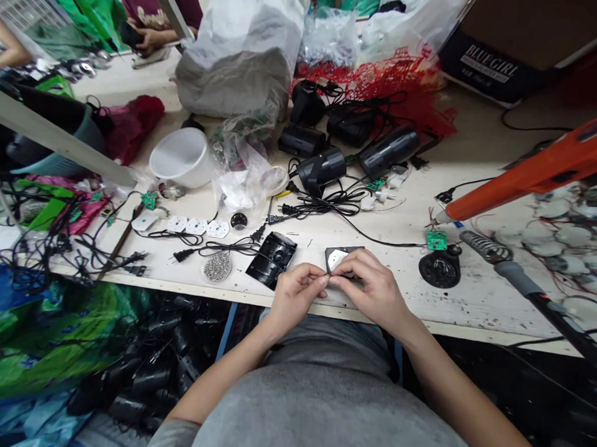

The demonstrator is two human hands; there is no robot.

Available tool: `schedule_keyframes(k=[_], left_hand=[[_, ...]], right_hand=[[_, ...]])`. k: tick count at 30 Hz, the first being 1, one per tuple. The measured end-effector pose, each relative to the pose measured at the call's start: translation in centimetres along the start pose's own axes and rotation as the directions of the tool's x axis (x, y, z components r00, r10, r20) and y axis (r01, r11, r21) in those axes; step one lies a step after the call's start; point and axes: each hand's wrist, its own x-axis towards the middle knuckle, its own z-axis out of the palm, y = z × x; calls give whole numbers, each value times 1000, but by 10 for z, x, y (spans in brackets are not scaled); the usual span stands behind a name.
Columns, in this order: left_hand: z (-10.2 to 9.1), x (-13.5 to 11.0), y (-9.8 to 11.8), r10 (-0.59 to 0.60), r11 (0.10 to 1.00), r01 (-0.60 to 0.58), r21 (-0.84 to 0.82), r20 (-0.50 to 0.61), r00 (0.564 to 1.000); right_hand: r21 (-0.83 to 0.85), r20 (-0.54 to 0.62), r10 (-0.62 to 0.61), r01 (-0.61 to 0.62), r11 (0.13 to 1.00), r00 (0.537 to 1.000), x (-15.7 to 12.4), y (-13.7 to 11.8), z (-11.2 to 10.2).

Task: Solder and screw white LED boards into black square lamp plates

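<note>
Cluttered desk [474, 306] top: the left hand [294, 300] and right hand [370, 290] meet, fingers [321, 278] closed against a small black plate [344, 254], grip unclear. Just beside lie a black casing [271, 261] and a pile of metal bits [217, 267]; a slip could drop the plate among them.

Near the table edge, the small casing [341, 258] is dark plastic around a bright, smooth metal plate; just left of it, the black plastic housing [271, 259] is glossy, and the heap of small metal pieces [217, 267] shines. The far bowl [182, 156] is matt white plastic; the far bag [244, 67] is crinkled, semi-glossy plastic film. On the right, the tool body [541, 173] is smooth orange plastic, the coil [482, 246] is ridged metal, and the worn tabletop [479, 293] is matt and speckled.
</note>
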Motion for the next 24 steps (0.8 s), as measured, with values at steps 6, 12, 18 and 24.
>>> schedule_keyframes(k=[6,12,18,24], left_hand=[[0,-5,4,134,985,-130,116,-21,991],[-10,-9,3,91,982,-98,161,52,995],[-11,-11,4,104,969,-122,216,92,990],[-14,-13,1,69,977,-86,194,94,993]], right_hand=[[39,-32,85,-84,996,996,0,-6,-5],[98,-80,167,-159,982,983,2,-6,-16],[88,155,33,-47,995,987,4,-11,-3],[103,-145,132,-117,988,981,4,-6,-13]])
